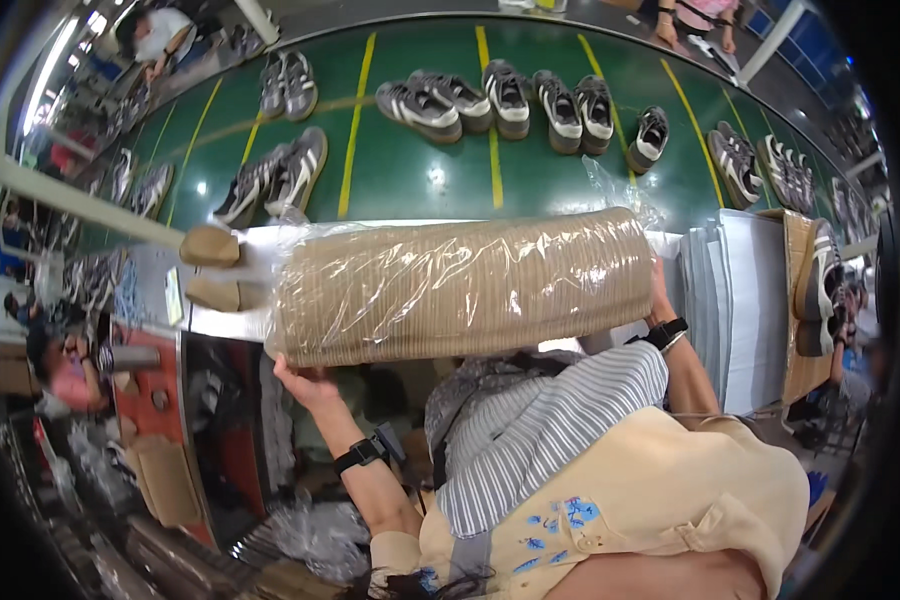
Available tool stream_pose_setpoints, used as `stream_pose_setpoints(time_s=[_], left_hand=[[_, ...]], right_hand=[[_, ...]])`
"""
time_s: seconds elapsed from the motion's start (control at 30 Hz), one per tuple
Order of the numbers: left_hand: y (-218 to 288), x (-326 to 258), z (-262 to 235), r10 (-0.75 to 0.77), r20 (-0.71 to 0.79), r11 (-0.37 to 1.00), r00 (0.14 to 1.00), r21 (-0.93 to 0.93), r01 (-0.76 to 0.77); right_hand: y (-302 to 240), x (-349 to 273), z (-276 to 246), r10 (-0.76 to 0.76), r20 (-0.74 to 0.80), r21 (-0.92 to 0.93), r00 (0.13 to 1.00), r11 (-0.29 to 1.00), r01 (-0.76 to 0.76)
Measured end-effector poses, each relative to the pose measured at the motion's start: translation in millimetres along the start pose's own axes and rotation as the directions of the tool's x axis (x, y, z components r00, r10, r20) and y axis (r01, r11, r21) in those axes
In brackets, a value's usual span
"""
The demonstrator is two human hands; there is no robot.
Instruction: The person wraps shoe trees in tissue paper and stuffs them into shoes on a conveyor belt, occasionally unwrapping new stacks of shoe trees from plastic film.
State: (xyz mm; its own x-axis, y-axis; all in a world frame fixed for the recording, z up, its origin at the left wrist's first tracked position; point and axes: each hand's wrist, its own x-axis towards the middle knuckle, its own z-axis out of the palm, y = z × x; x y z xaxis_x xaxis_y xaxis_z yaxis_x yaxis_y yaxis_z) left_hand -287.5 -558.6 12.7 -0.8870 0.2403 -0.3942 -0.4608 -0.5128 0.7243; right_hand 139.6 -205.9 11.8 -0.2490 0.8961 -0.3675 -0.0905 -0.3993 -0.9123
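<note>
Head view: the plastic-wrapped stack of tan insoles (465,285) is being clamped endwise between left hand (305,385) and right hand (660,300), fingers pressed on it; slack film could be letting it slip onto the tabletop (240,325)

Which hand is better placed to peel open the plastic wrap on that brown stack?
Probably the right hand: loose plastic wrap bunches up at its end of the wrapped brown stack. The left hand sits under the opposite end, apparently bearing weight, so freeing it seems riskier.

A long stack of tan insoles (465,285), wrapped in clear crinkled plastic, lies on its side like a roll. It is lifted level above the white worktable's (255,240) near edge.
</note>
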Motion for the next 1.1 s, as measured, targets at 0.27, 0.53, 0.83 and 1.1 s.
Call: stream_pose_setpoints(time_s=[0.27,0.53,0.83,1.1], left_hand=[[13.2,99.0,-5.8,0.205,-0.078,0.868,0.976,0.475,-0.144],[-29.7,34.7,176.0,0.222,0.917,-0.095,0.333,0.360,-0.928],[-45.4,1.4,140.5,-0.065,0.851,-0.209,0.521,0.499,-0.841],[-81.1,-11.4,139.2,-0.047,0.767,-0.461,0.640,0.552,-0.695]], right_hand=[[0.8,16.0,-48.9,-0.024,0.136,-0.349,0.990,0.935,0.071],[-20.5,31.8,11.2,-0.155,-0.118,-0.230,0.981,0.965,0.124],[-24.3,-48.8,35.5,-0.302,0.310,-0.657,0.902,0.617,0.432],[-51.6,16.9,60.5,-0.496,0.521,-0.499,0.694,0.483,0.720]])
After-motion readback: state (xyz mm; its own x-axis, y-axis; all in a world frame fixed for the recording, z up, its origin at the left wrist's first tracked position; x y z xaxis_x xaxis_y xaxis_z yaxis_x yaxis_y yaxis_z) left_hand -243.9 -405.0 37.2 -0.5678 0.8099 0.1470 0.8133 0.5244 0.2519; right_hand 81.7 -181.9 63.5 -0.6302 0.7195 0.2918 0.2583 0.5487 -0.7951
